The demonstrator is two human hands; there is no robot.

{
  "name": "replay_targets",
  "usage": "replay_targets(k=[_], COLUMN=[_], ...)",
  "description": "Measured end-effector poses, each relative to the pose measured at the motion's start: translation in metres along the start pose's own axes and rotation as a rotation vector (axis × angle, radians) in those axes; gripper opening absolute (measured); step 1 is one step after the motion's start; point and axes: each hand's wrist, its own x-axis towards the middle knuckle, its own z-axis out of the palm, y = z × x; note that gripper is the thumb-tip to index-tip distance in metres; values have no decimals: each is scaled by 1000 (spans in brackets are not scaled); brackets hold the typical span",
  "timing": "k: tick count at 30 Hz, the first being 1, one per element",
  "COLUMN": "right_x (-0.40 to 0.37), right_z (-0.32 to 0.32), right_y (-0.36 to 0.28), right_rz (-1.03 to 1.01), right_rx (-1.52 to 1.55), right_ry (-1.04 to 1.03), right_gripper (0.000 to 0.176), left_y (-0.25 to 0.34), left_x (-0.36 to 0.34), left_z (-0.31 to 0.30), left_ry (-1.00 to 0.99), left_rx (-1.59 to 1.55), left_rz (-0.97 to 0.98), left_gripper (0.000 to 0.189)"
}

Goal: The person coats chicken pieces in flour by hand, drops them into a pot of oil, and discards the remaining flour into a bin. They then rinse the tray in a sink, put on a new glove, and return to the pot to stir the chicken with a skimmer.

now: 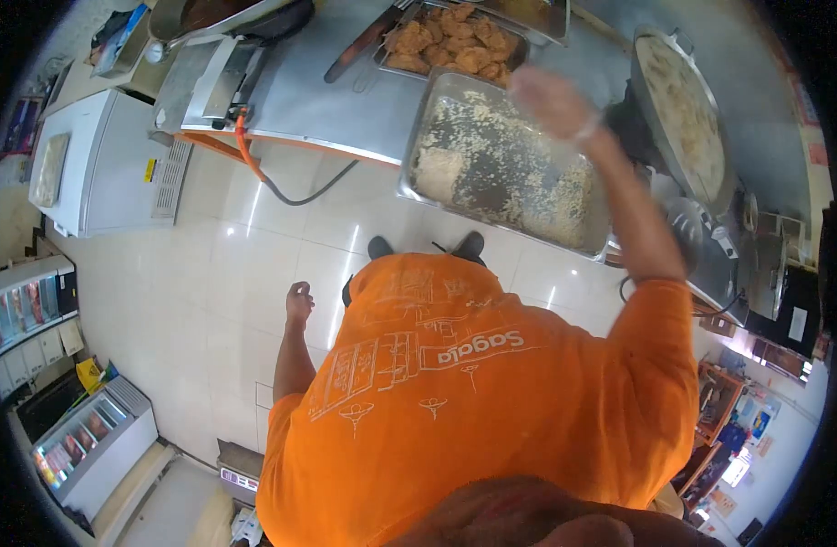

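Observation:
My right hand (555,102), smeared by motion, is raised over the right back edge of a large metal tray (409,193). Pale crumbs (555,211) lie scattered in the tray, with a paler heap (439,173) at its left side. Right behind it, a smaller metal pan holds browned fried pieces (455,41). Well away from the counter, my left hand (298,301) hangs low at my side over the floor. Its fingers are loosely curled, and nothing shows in them.
Tongs (364,46) with a dark handle lie left of the fried pieces. A big round pan (678,114) of pale, bubbling-looking contents stands to the right. An orange hose (245,150) hangs from the counter's front. At the left stands a white chest freezer (90,159).

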Motion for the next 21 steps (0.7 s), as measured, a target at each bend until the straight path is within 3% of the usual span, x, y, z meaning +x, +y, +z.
replay_targets(k=[2, 3, 5, 8, 11, 13, 15, 17, 18, 19, 21], right_x=[10, 6, 7, 6, 26, 20, 10, -9, -20, -26, -35], right_z=[111, 186, 273, 283, 296, 310, 240, 207, 234, 200, 135], right_y=[30, 71, 85, 21, 24, 51, 10, -4, 17, -3, -21], right_rz=[66, -94, 84, 170, 272, 127, 11, 16, 73, 123, 146], right_rx=[53, 286, 23, 24, -51, 74, -85, 130, 140, 177, 255], right_ry=[-337, -222, -378, -181, -616, -498, -547, -300, -295, -329, -315], right_gripper=[28, 35, 39, 36, 33, 33, 30, 27, 27, 26, 26], left_y=[-3, -9, -35, -64, -54, -72, -127, -158, -157, -153, -131], left_x=[-8, -8, -9, -8, -38, -29, 17, 54, 57, 55, 69], left_z=[-21, -32, -49, -61, -52, -46, -49, -44, -39, -34, -33], left_ry=[27, 29, 31, 75, 57, 11, -37, -47, -23, 10, -178], left_rx=[42, 36, 21, -30, 167, 243, 234, 272, 338, 398, 473], left_rz=[-52, -70, -112, -187, -61, 8, 89, 180, 246, 309, 218], left_gripper=[21, 20, 20, 18, 15, 14, 14, 17, 16, 15, 12])
